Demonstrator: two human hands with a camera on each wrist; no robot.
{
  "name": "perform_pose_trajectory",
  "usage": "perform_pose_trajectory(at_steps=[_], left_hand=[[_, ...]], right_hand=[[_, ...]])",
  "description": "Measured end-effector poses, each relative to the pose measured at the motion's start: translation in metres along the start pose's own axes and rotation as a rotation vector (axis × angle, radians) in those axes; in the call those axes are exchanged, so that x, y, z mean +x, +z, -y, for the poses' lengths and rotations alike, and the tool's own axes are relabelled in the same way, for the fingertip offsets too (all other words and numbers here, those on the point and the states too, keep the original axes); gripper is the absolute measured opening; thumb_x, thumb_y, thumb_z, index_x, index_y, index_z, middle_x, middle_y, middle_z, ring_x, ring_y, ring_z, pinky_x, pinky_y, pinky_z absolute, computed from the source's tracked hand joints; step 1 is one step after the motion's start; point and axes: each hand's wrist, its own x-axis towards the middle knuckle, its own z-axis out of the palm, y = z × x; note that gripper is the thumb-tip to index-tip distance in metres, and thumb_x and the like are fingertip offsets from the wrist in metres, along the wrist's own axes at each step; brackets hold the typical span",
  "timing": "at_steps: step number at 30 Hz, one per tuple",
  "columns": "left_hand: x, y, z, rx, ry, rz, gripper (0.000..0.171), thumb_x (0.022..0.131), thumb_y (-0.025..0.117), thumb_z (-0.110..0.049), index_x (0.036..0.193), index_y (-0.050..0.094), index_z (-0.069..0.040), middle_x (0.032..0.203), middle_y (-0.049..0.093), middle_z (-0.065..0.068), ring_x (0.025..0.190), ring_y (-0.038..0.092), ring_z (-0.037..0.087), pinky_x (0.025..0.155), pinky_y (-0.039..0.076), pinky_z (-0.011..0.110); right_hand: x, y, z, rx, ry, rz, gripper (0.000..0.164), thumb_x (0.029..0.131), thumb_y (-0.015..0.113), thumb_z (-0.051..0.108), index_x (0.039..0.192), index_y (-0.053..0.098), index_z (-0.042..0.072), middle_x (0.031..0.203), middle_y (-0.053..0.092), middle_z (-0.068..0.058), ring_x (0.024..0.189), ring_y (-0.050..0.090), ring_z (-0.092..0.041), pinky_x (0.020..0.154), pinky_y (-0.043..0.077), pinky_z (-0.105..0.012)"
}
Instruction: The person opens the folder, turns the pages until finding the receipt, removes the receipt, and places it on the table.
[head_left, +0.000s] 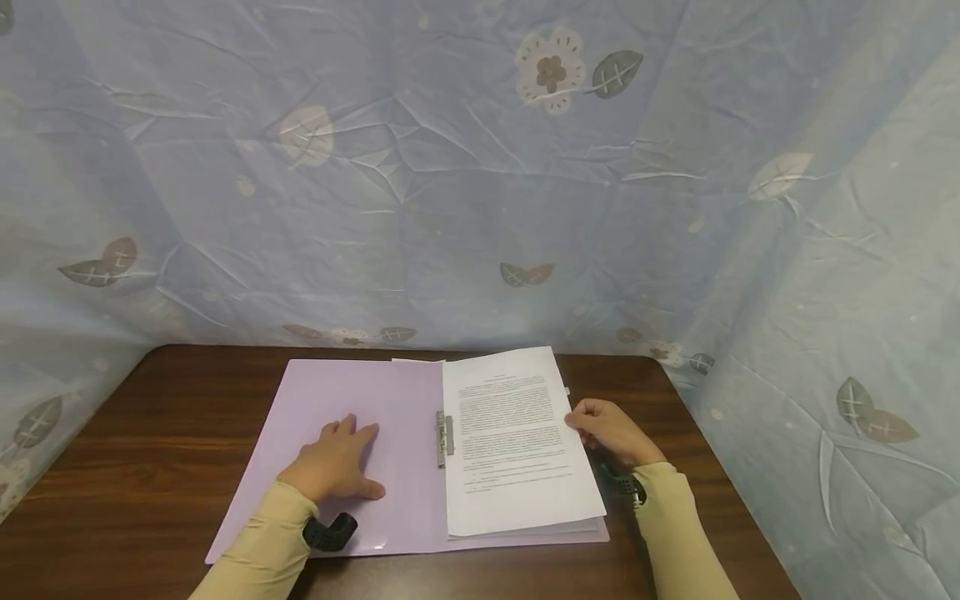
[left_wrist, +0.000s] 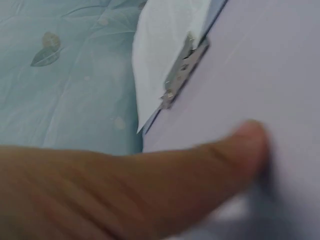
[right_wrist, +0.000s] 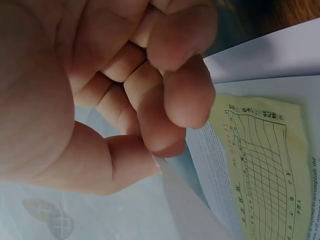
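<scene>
Head view: with twelve o'clock pointing away from the person, an opened lilac plastic folder (head_left: 405, 392) lies on a dark brown wood-grain table (head_left: 112, 433). On its right half is a white printed paper sheet (head_left: 517, 417), its long axis running roughly from twelve to six.

The right hand (head_left: 611, 429) is the nearer one, pinching the sheet's three o'clock edge between thumb and forefinger, so the page stretches toward nine from that grip. Along the sheet's nine o'clock edge sits a narrow silver metal clip (head_left: 441, 442); whether it grips this page cannot be told.

The left hand (head_left: 337, 458) rests on the folder's left half, fingers spread wide and holding nothing. From it, the clip lies toward two to three o'clock, well apart.

Right wrist view: the pinched edge is lifted, and below it a pale yellow paper slip with a printed grid (right_wrist: 260, 165) lies on another white printed page (right_wrist: 312, 135).

For room, table surface shows at nine beyond the folder and at three beyond the right hand. At twelve, the sheet's top reaches close to the pale blue leaf-patterned curtain (head_left: 450, 217).
</scene>
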Motion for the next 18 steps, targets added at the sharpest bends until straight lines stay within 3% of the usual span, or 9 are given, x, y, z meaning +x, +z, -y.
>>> perform_pose_trajectory(at_steps=[5, 14, 18], left_hand=[[0.000, -0.004, 0.006, 0.001, 0.033, 0.043, 0.102, 0.069, 0.095, -0.042, 0.150, 0.049, 0.001, 0.156, 0.030, 0.041, 0.143, 0.028, 0.062, 0.107, 0.035, 0.074], [0.000, -0.002, 0.000, 0.017, 0.039, -0.016, 0.103, 0.067, 0.094, -0.049, 0.147, 0.052, 0.000, 0.153, 0.038, 0.039, 0.139, 0.036, 0.060, 0.102, 0.038, 0.075], [-0.001, -0.003, -0.002, 0.032, 0.025, -0.024, 0.103, 0.067, 0.094, -0.051, 0.148, 0.053, -0.002, 0.152, 0.041, 0.036, 0.139, 0.038, 0.059, 0.102, 0.033, 0.080]], right_hand=[[0.000, -0.003, -0.003, 0.004, 0.011, -0.020, 0.017, 0.098, 0.067, 0.013, 0.090, 0.063, -0.001, 0.074, 0.056, -0.004, 0.066, 0.052, -0.017, 0.057, 0.044, -0.027], [-0.002, -0.009, -0.003, -0.060, 0.042, -0.063, 0.020, 0.100, 0.064, 0.017, 0.089, 0.063, 0.001, 0.076, 0.057, -0.003, 0.070, 0.054, -0.020, 0.060, 0.046, -0.032], [-0.002, -0.010, -0.002, -0.082, 0.054, -0.063, 0.021, 0.101, 0.063, 0.018, 0.088, 0.064, 0.002, 0.077, 0.057, -0.003, 0.071, 0.054, -0.021, 0.061, 0.047, -0.032]])
